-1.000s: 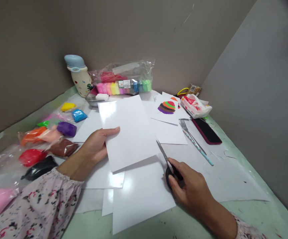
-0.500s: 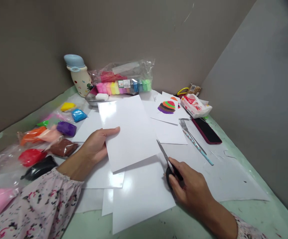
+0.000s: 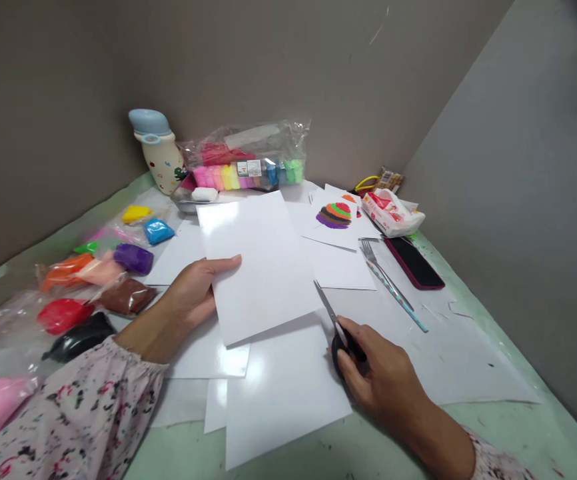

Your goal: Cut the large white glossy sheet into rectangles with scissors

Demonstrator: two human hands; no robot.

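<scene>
My left hand (image 3: pixel 201 287) grips a blank white sheet of paper (image 3: pixel 263 267) by its left edge, thumb on top and the other fingers hidden beneath. The sheet is raised and tilted above other papers. In my right hand (image 3: pixel 378 367) is a pair of scissors (image 3: pixel 329 307) with black handles. Their blades look closed and point away from me, the tip close to the sheet's right edge. Under the held sheet lie several glossy white sheets (image 3: pixel 283 393). Beyond it rests a paper with a striped, colourful drawing (image 3: pixel 333 215).
Bagged coloured clay (image 3: pixel 128 297) spreads along the left. At the back stand a bottle (image 3: pixel 158 153) and a clear bag of clay (image 3: pixel 248 163) over a metal tray (image 3: pixel 183 203). A fork (image 3: pixel 386 273), a patterned stick (image 3: pixel 408 313), a phone (image 3: pixel 414 263) and a tissue pack (image 3: pixel 392 213) lie right.
</scene>
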